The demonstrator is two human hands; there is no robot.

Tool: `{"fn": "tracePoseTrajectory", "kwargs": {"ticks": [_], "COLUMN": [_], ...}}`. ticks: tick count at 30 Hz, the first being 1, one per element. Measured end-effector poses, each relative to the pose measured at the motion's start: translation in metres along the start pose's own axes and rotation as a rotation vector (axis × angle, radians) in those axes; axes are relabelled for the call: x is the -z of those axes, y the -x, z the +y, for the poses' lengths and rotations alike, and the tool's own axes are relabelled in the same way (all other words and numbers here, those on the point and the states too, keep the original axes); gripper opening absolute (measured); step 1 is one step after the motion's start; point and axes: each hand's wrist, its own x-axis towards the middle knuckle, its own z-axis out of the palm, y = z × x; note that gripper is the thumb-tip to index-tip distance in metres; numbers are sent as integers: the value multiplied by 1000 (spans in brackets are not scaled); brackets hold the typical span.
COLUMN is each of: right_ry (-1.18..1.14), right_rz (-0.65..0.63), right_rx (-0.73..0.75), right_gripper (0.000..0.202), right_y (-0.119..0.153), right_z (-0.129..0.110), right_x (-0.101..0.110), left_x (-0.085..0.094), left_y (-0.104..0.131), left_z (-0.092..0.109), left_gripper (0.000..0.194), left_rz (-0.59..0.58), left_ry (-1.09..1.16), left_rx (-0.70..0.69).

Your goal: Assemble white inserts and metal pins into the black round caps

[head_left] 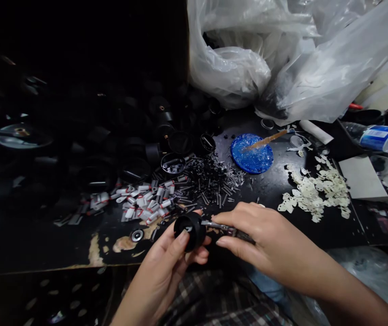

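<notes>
A round black cup-shaped part (196, 232) is held in my left hand (177, 256), its open side tilted toward the camera and my thumb on its rim. Something small and pale shows inside it. The fingers of my right hand (262, 235) are closed around a slim metal tool (231, 230), whose tip meets the right side of the black part. Behind my hands lie a heap of black springs and small dark pieces (207, 181) and a pile of white cylinders with red ends (144, 201). A small ringed disc (137, 235) rests left of my left hand.
A blue lid (252, 154) with a wooden stick on it lies beyond my right hand. Cream flat pieces (316, 188), an open white box (361, 176) and a bottle (380, 137) are at the right. Plastic bags (329, 68) fill the back; black round parts (180, 142) stand left.
</notes>
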Motion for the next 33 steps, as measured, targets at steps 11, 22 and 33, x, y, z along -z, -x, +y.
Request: {"fn": "tracePoseTrajectory", "kwargs": {"ticks": [11, 22, 33], "right_ry": [182, -407, 439], "right_rz": [-3, -116, 243], "right_rx": [54, -207, 133], "right_gripper": [20, 18, 24], "right_y": [2, 13, 21], "right_z": [3, 24, 14], "right_x": [-1, -8, -24], "left_x": [0, -9, -1], "left_y": [-1, 2, -6], "left_z": [3, 5, 3], "left_gripper": [39, 36, 32], "left_rz": [-70, -23, -150], "left_ry": [-266, -466, -342], "left_rx": [-48, -156, 11]}}
